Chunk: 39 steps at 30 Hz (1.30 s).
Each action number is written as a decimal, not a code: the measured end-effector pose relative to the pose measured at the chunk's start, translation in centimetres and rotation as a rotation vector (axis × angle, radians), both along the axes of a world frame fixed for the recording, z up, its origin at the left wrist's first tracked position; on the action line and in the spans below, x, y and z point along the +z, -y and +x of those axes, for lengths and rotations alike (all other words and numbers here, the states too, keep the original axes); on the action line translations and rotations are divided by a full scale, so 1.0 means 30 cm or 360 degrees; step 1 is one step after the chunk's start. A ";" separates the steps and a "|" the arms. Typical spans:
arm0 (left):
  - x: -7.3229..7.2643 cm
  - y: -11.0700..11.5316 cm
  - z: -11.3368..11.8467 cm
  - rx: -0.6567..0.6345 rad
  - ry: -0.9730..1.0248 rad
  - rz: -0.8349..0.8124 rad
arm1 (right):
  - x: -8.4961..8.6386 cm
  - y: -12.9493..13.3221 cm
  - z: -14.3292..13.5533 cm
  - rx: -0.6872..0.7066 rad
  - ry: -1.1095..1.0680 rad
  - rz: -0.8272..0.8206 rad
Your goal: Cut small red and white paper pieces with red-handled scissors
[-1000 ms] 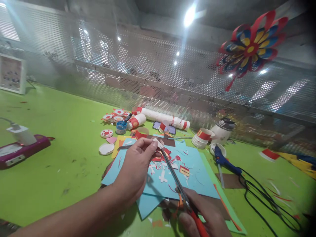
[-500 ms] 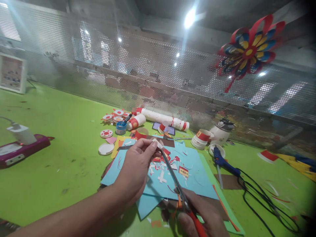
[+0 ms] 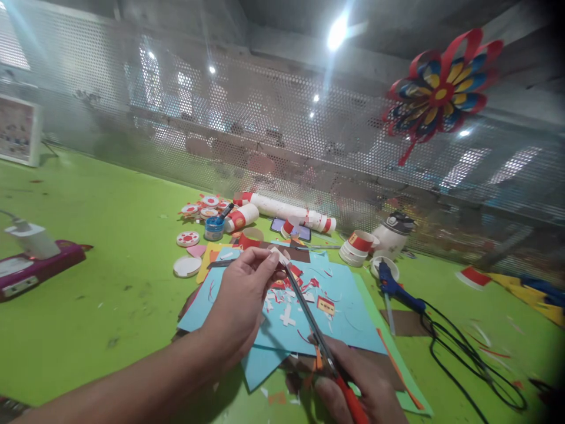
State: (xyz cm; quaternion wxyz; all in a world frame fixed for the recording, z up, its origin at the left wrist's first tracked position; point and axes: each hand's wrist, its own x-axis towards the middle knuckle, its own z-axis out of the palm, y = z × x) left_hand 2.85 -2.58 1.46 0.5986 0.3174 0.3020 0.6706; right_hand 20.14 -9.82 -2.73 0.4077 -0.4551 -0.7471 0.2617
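Between the thumb and fingers of my left hand (image 3: 247, 288) is pinched a small piece of white paper (image 3: 278, 255). My right hand (image 3: 357, 377) grips a pair of scissors (image 3: 311, 318) by its red handles. The long blades point up and away, and their tips meet the white paper beside my left fingertips. Below the blades lies light blue paper (image 3: 353, 318), scattered with red and white scraps. A white cross-shaped cutout (image 3: 288, 316) and a small red-and-yellow piece (image 3: 325, 305) rest on it.
At right are a blue glue gun (image 3: 399, 291) with a looping black cord and a white-and-red paper cup (image 3: 357, 246). A long white tube (image 3: 286, 210), a blue jar (image 3: 214, 228) and a phone (image 3: 276, 225) sit behind. A purple power strip (image 3: 44, 268) lies at left.
The view has shifted slightly, so the scene sits a little further left. Both hands keep nearly the same pose, with the scissor tips still at the white paper.
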 end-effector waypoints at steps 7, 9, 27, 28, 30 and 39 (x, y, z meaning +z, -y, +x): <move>0.004 -0.001 0.003 0.0009 0.0027 0.0003 | -0.004 -0.002 -0.001 0.0008 0.0020 0.0005; 0.005 -0.001 0.003 0.0007 0.0027 -0.0003 | -0.005 -0.003 0.003 0.0011 0.0057 0.0018; 0.006 0.002 0.002 -0.0023 0.0010 -0.0015 | -0.006 0.000 0.000 -0.0042 0.0078 0.0136; 0.007 0.002 0.001 -0.0021 0.0009 -0.0017 | -0.008 -0.001 0.001 -0.0043 0.0080 0.0122; 0.009 0.001 0.001 -0.0015 0.0002 -0.0014 | -0.013 -0.004 0.001 -0.0037 0.0062 0.0078; 0.009 -0.023 -0.033 -0.0159 -0.0143 0.0088 | 0.020 -0.013 -0.005 0.0174 -0.0221 -0.0259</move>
